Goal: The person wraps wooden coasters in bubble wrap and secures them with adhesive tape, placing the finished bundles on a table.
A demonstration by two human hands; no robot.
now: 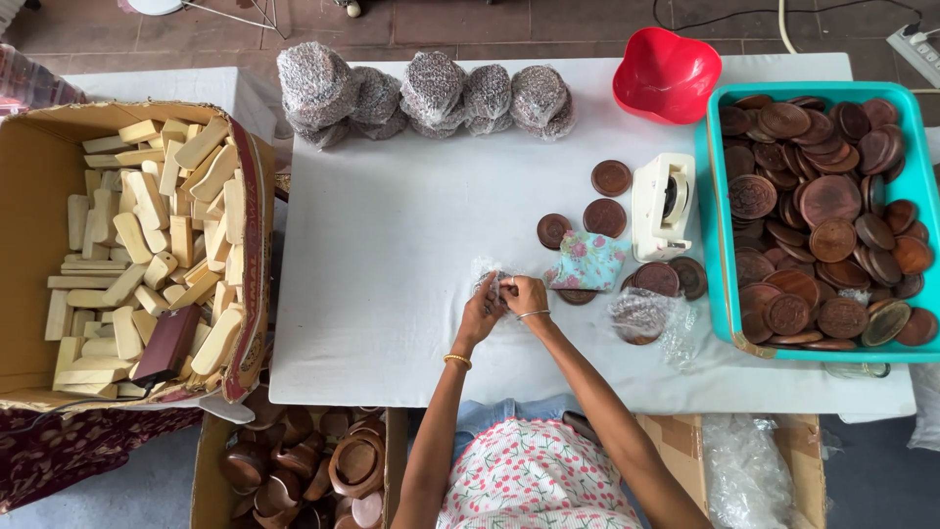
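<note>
My left hand (480, 315) and my right hand (527, 295) meet at the table's near edge, both closed on a small round wooden piece half wrapped in clear bubble wrap (493, 281). Just right of them lie a floral cloth (587, 261) and several dark carved wooden discs (605, 216). A bubble-wrapped disc (640, 315) rests near the right hand. Behind these stands a white tape dispenser (663, 206).
A teal tray (718, 294) full of wooden discs sits at right, a red bowl (666, 73) behind it. Several wrapped bundles (431, 90) line the far edge. A cardboard box (29, 196) of pale wooden blocks stands left; boxes of wooden pieces (323, 460) below.
</note>
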